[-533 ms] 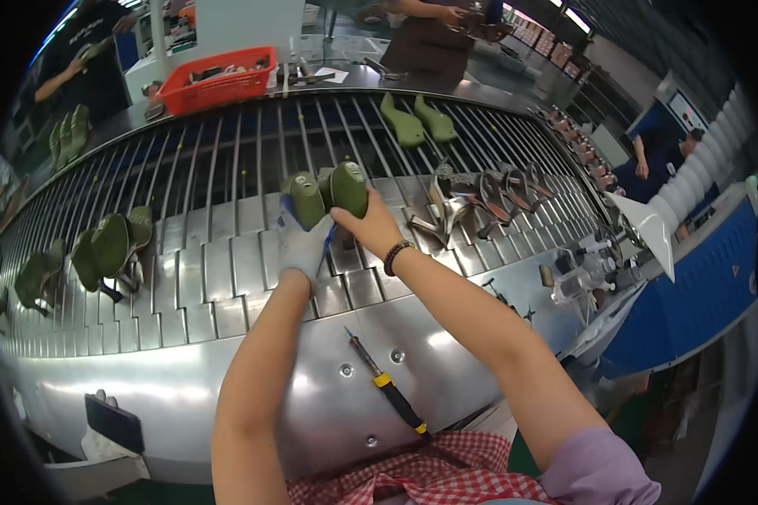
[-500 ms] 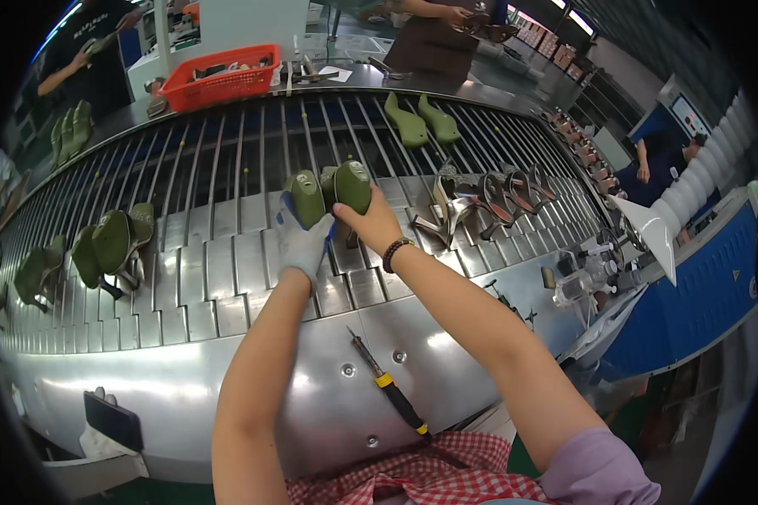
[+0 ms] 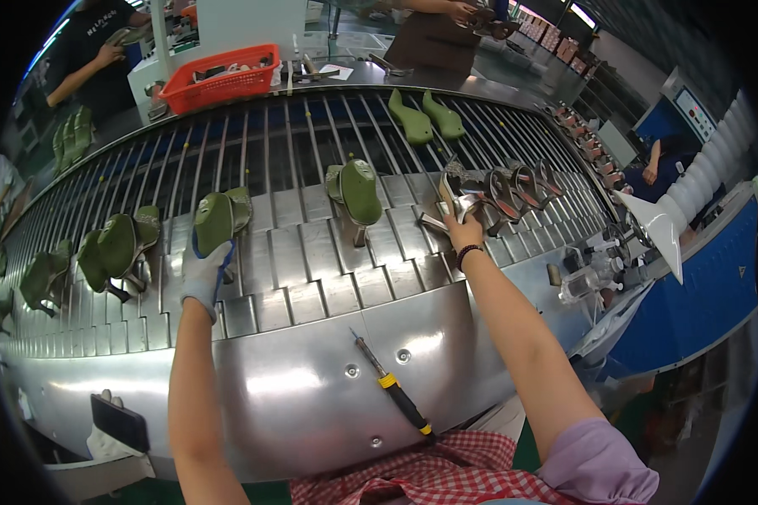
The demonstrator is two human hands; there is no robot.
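My left hand, in a pale glove with blue edging, is closed on a heeled shoe fitted on a green shoe last, which rests on the slatted metal conveyor. My bare right hand grips a silver heeled sandal at the near end of a group of heeled sandals. Between my hands, apart from both, another heeled shoe on a green last stands sole up. Several more such shoes are at the left. Two bare green lasts lie on the far rods.
A soldering-iron-like tool with a yellow-black handle lies on the near metal ledge. A phone sits at lower left. Beyond the conveyor are a red basket and co-workers. A white hose with a funnel stands right.
My hands have parted. The left moved left with one shoe on its last; the right let go of the other and moved right to a silver sandal.
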